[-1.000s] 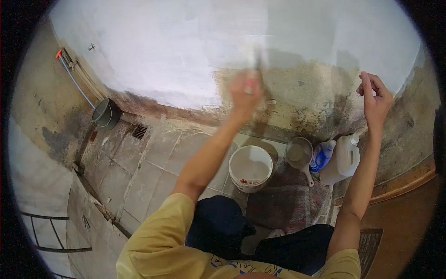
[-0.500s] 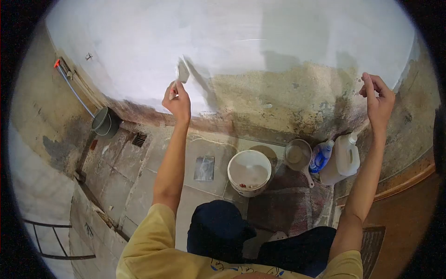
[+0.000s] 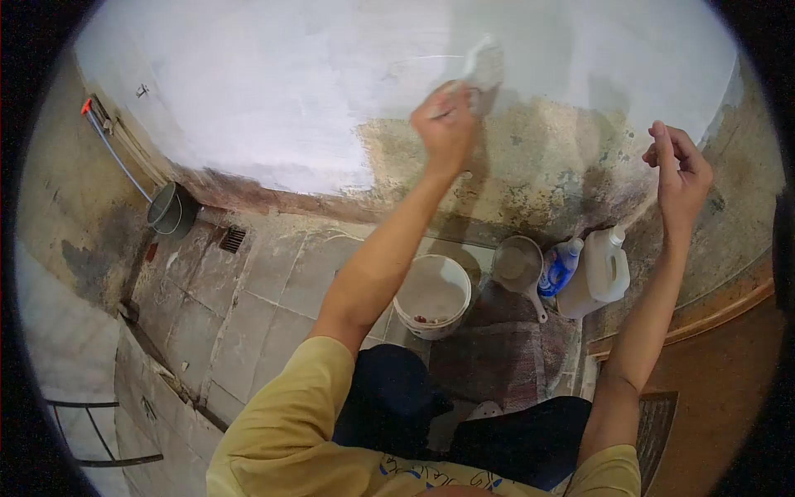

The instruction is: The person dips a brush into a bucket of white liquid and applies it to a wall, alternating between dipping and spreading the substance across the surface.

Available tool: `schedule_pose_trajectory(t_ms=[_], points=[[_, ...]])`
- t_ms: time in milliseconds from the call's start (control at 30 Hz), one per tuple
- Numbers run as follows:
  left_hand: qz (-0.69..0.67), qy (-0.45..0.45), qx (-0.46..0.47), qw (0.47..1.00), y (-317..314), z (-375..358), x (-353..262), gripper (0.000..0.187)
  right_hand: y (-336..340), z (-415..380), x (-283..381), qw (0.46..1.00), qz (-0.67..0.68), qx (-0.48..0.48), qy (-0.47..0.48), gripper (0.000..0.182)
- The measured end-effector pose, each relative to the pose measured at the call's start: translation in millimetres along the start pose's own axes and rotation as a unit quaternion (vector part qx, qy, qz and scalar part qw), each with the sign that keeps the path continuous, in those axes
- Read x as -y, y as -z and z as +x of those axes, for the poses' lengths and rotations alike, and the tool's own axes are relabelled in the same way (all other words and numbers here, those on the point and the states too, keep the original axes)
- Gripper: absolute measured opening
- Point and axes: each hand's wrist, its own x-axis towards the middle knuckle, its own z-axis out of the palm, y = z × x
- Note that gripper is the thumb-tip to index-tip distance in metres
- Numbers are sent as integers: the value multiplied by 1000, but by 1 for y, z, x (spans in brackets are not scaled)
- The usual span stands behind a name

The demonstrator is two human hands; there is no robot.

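Note:
My left hand (image 3: 447,124) is closed round the handle of a paintbrush (image 3: 484,62), slightly blurred, at the wall above the border between white paint and bare plaster. The wall (image 3: 273,91) is white over most of its upper part, with a stained, patchy yellowish area (image 3: 530,157) below. My right hand (image 3: 681,178) is raised at the right, its fingers loosely bent and apart, with nothing visible in it. Below my left hand a white bucket (image 3: 432,290) stands on the floor, with small reddish bits inside.
A dipper with a handle (image 3: 517,263), a blue bottle (image 3: 561,267) and a whitish jug (image 3: 598,277) stand along the wall's foot. A dark bucket (image 3: 172,211), a blue pole (image 3: 120,157) and a floor drain (image 3: 233,240) are at the left. Wooden furniture (image 3: 720,389) is at right.
My left hand has swept the paintbrush rightward and slightly up along the wall. My left forearm now covers the small dark tile on the floor. My right hand has barely moved.

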Motion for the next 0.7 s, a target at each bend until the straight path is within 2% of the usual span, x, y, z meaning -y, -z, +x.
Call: schedule_pose_trajectory(t_ms=[67,167,267,300,367,433,500,533,567,633,667,700], points=[[56,-51,-48,996,46,7,19,18,4,0,0,1000,-5,6,8,23],[133,-7,-115,984,136,20,20,18,8,-2,-5,999,-40,22,-1,24],[243,-58,-147,957,199,33,5,18,12,0,-12,1000,-20,12,1,25],[260,-28,-161,952,192,34,-19,19,13,1,-11,1000,-23,10,-8,25],[340,-83,-141,926,197,50,-12,17,11,2,-9,999,-26,13,-18,25],[381,-260,-98,882,175,55,10,11,7,3,-5,1000,-15,6,-11,24],[378,-281,7,882,126,35,13,6,2,4,5,1000,-25,11,-1,24],[363,-264,22,893,98,17,18,5,0,4,10,999,-34,15,8,24],[348,-346,34,871,70,3,21,6,-1,4,12,999,-36,15,10,24],[299,-333,166,879,35,-31,12,19,-4,3,16,999,-26,23,24,24],[298,-332,163,880,26,-36,13,19,-4,3,17,999,-28,25,26,24],[233,-278,177,915,19,-41,14,19,-3,2,16,999,-33,21,20,24]])
